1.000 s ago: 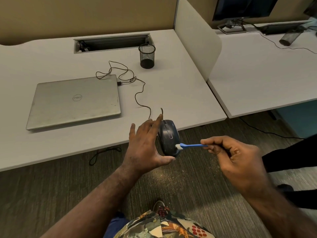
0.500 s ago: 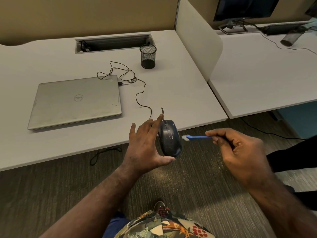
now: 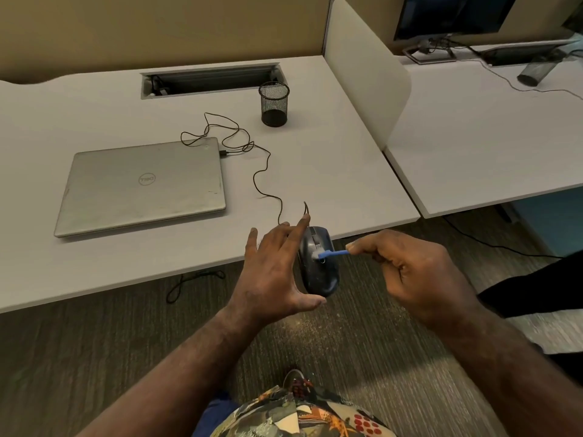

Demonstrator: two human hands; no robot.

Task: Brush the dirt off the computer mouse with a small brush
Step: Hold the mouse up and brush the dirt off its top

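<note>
The left hand (image 3: 274, 272) holds the computer mouse (image 3: 318, 263) off the near edge of the bench (image 3: 331, 171), thumb under its rear end and fingertips at its front, top face turned toward the right. The right hand (image 3: 419, 275) pinches the blue handle of the small brush (image 3: 331, 253), whose white bristles touch the mouse near the scroll wheel. Brushing looks underway; whether dirt remains cannot be told, and the sides and underside probably still need passes.
</note>
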